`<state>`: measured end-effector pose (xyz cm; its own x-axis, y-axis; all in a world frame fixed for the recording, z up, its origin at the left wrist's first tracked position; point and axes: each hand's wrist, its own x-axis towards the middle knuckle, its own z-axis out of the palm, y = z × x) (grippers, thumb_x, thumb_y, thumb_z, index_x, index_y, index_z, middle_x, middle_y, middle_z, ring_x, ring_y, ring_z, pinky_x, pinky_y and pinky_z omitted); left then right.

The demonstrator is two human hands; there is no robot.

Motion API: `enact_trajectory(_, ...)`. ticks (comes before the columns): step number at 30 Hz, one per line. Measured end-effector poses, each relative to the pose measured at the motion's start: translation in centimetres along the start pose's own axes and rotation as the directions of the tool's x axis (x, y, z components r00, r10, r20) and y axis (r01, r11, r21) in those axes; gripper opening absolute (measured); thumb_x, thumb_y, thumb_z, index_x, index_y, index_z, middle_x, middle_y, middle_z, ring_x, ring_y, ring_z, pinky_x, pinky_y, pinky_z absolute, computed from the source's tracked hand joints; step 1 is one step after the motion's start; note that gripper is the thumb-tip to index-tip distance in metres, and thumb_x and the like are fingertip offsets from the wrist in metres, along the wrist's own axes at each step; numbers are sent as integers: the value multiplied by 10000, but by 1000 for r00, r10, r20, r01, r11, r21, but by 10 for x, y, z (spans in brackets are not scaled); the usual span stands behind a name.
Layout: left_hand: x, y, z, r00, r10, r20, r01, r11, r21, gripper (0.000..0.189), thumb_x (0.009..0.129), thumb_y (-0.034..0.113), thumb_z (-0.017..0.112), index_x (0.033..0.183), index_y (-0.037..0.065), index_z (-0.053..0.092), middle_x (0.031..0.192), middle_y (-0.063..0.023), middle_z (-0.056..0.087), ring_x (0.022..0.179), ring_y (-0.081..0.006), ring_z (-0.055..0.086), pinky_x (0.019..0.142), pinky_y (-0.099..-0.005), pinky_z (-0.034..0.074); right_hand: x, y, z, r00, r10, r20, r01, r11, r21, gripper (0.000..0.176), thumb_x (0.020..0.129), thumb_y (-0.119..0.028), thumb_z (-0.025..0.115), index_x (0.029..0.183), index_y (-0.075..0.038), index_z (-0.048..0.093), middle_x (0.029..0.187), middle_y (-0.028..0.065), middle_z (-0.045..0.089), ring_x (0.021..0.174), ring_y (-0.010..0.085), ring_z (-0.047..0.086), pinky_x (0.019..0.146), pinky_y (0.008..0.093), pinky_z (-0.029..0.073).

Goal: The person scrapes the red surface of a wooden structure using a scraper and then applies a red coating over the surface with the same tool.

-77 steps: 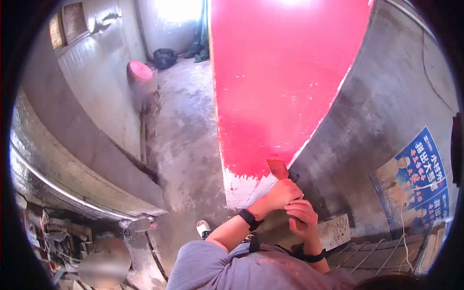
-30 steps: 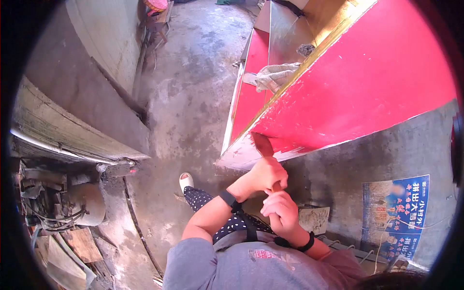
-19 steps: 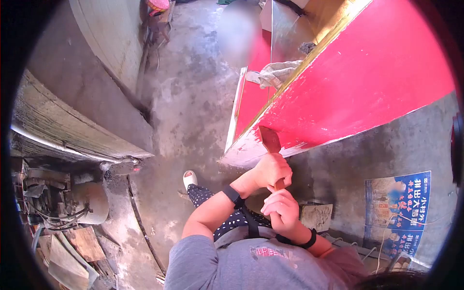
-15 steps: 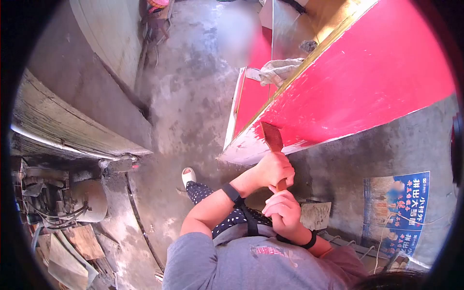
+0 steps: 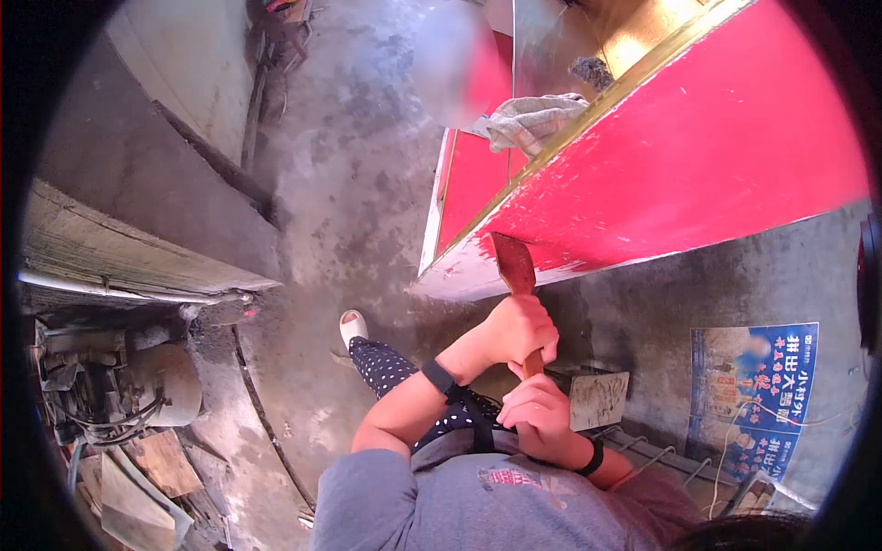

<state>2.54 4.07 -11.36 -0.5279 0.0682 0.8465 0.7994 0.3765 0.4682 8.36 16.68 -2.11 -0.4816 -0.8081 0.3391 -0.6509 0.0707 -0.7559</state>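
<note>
A flat rusty scraper (image 5: pixel 513 264) has its blade against the scuffed, pale end of a large red panel (image 5: pixel 680 156). My left hand (image 5: pixel 522 332), with a dark band on the wrist, is wrapped round the handle just below the blade. Lower on the same handle, my right hand (image 5: pixel 540 411) is closed round the end, close beneath the left. White scratches and bare patches mark the red surface near the blade. A crumpled cloth (image 5: pixel 535 121) hangs over the panel's wooden edge.
Beyond the panel's edge lies a dark scrubber (image 5: pixel 591 72). A blue poster (image 5: pixel 753 395) is at the lower right, near a metal rack (image 5: pixel 657 455). Wood scraps (image 5: pixel 161 464) lie at the lower left. A stained concrete floor (image 5: pixel 340 184) runs up the middle.
The view has shifted slightly, with the panel and cloth appearing a little displaced. The blade sits slightly farther left and lower in view. Both hands keep their hold on the handle.
</note>
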Motion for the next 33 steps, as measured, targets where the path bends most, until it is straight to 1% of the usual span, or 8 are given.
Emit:
enact_trajectory(5,-30,-31,12,998,-55,7,55,998,-19,248,546,75,646,508,121,405,484,-20,423,451,-249,460,430,-363,349,7,33,7,999,45,-8,-45,999,-8,174,678,95,478,681,-66,542,711,36,605,697,226,586,759,404,507)
enact_trajectory(8,-36,-38,16,991,-130,36,130,991,-14,174,560,283,639,548,173,505,519,-14,483,511,-248,516,462,-372,361,15,43,7,996,49,-81,-47,998,29,183,686,108,473,669,-62,538,696,39,601,691,227,586,771,412,509)
enact_trajectory(11,-28,-43,23,969,-180,-170,169,983,-75,258,596,49,628,494,109,399,466,-56,418,431,-290,451,420,-393,317,26,42,4,983,92,-158,-86,995,49,195,715,132,473,669,-48,530,663,50,602,687,206,582,825,425,509)
enact_trajectory(21,-6,-9,9,984,-177,34,179,976,-127,269,624,54,641,520,94,396,503,-64,421,489,-288,469,464,-390,327,9,14,-6,980,120,-158,-120,993,7,177,693,128,508,685,-44,546,719,45,618,723,234,589,811,422,499)
enact_trajectory(26,9,21,12,967,-238,94,238,971,4,196,660,141,680,668,81,494,693,-54,519,698,-253,533,667,-368,389,-14,7,-17,803,423,-421,-135,815,563,125,814,92,425,820,20,527,897,151,567,920,224,548,902,459,484)
enact_trajectory(28,9,32,21,970,-238,-47,240,970,47,172,680,147,665,779,78,542,789,-62,547,800,-245,544,768,-370,407,-20,5,-21,787,439,-433,-92,777,622,136,844,48,385,891,32,512,986,171,517,990,224,510,916,475,479)
enact_trajectory(32,7,39,17,842,-350,410,420,903,-92,235,732,178,620,929,62,568,936,-114,579,937,-291,547,809,-384,432,-16,-10,-45,874,358,-329,-253,913,320,192,814,18,467,980,-4,559,1016,152,549,973,251,533,837,400,492)
enact_trajectory(33,10,40,13,805,-282,522,375,924,-78,269,729,155,601,977,53,576,938,-123,593,927,-313,559,769,-380,449,-11,-14,-51,927,347,-143,-329,934,137,222,782,39,505,988,-5,575,1001,139,573,957,265,553,820,387,488)
